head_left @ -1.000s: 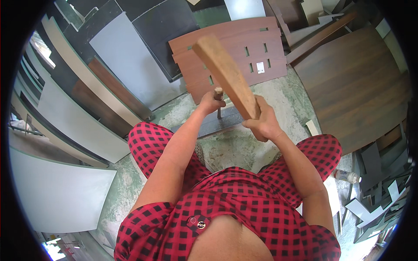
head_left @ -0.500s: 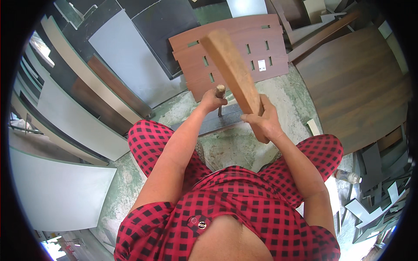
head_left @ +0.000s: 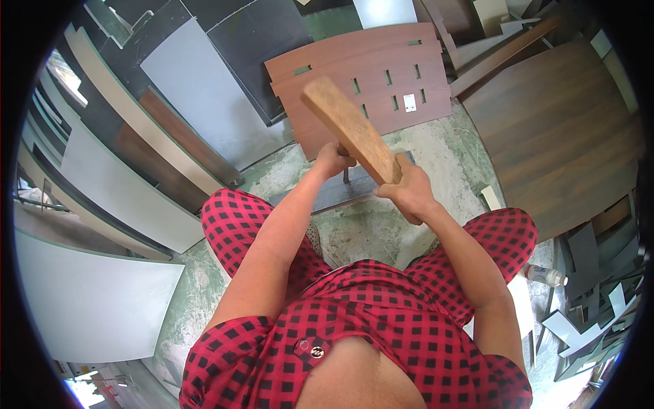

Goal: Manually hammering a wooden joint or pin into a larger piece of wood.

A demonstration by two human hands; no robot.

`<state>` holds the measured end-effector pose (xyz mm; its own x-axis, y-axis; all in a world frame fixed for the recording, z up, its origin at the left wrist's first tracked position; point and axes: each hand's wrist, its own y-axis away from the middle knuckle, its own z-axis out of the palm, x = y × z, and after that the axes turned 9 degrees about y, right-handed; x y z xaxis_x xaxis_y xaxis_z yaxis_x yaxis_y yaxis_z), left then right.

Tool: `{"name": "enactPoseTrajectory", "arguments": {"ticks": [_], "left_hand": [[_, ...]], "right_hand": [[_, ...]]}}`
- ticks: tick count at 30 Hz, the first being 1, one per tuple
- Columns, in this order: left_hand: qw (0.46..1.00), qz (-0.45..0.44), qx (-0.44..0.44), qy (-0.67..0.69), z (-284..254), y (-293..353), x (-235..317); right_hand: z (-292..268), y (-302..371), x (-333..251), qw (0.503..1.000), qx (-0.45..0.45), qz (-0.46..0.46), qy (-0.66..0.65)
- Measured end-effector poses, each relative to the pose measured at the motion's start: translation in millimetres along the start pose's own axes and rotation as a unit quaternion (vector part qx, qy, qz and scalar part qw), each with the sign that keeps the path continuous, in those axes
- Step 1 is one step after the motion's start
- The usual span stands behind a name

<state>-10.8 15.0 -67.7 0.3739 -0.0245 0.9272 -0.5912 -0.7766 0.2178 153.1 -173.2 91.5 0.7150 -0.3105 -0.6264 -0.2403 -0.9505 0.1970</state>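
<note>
We curl our left hand (head_left: 332, 161) tightly around a tool (head_left: 346, 176), perhaps to hold it upright on the dark board (head_left: 361, 187) before us. Our right hand (head_left: 410, 191) squeezes the wooden block (head_left: 351, 127) by its near end, perhaps so the long part is free.

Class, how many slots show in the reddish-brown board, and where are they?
8 slots show: one near each upper corner of the board, six in two rows of three from its middle rightward. The wooden block held by the right hand may hide more.
</note>
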Motion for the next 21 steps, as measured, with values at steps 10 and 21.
{"name": "enactPoseTrajectory", "arguments": {"ticks": [10, 21], "left_hand": [[0.971, 0.070, 0.008, -0.230, 8.3, 4.4, 29.6], [0.999, -0.018, -0.024, 0.033, -5.9, 1.2, -0.2]], "right_hand": [[10.0, -4.4, 12.6, 0.992, -0.024, 0.013, 0.125], [-9.4, 10.4, -13.7, 0.985, 0.099, -0.086, -0.115]]}}
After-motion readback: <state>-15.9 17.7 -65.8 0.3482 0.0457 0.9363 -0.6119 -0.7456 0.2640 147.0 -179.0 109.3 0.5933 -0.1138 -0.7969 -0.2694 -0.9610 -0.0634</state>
